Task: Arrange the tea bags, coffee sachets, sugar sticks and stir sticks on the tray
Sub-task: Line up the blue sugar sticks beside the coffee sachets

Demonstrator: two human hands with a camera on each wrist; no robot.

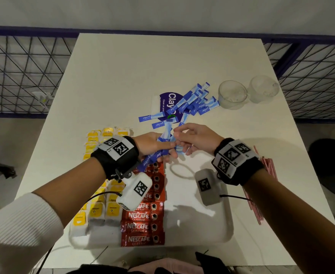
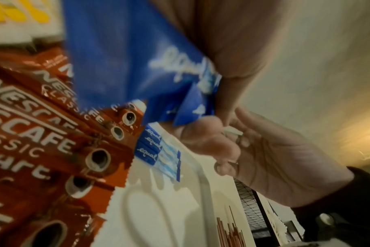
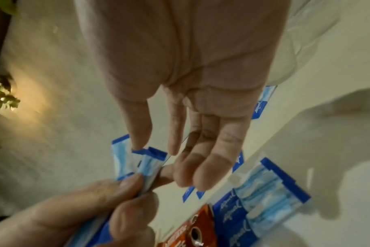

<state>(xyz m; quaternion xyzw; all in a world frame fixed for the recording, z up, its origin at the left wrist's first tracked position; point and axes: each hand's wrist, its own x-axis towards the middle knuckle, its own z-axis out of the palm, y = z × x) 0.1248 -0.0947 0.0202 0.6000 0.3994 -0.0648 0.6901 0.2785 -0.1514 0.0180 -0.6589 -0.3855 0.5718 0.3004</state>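
Note:
My left hand (image 1: 158, 147) grips a bundle of blue sugar sticks (image 1: 165, 135) above the far end of the white tray (image 1: 192, 224). My right hand (image 1: 190, 135) meets it from the right, and its straight thumb and forefinger touch the bundle's upper ends (image 3: 146, 160). On the tray lie yellow tea bags (image 1: 103, 210) at the left, a column of red coffee sachets (image 1: 141, 216) and three sugar sticks (image 3: 264, 192) side by side. More sugar sticks (image 1: 194, 101) lie loose on the table. Red-and-white stir sticks (image 1: 261, 184) lie on the table right of the tray.
Two glass cups (image 1: 232, 93) (image 1: 263, 88) stand at the back right of the white table. A purple printed packet (image 1: 168, 103) lies under the loose sugar sticks. More tea bags (image 1: 95, 137) sit beyond the tray's left end. Wire fencing flanks the table.

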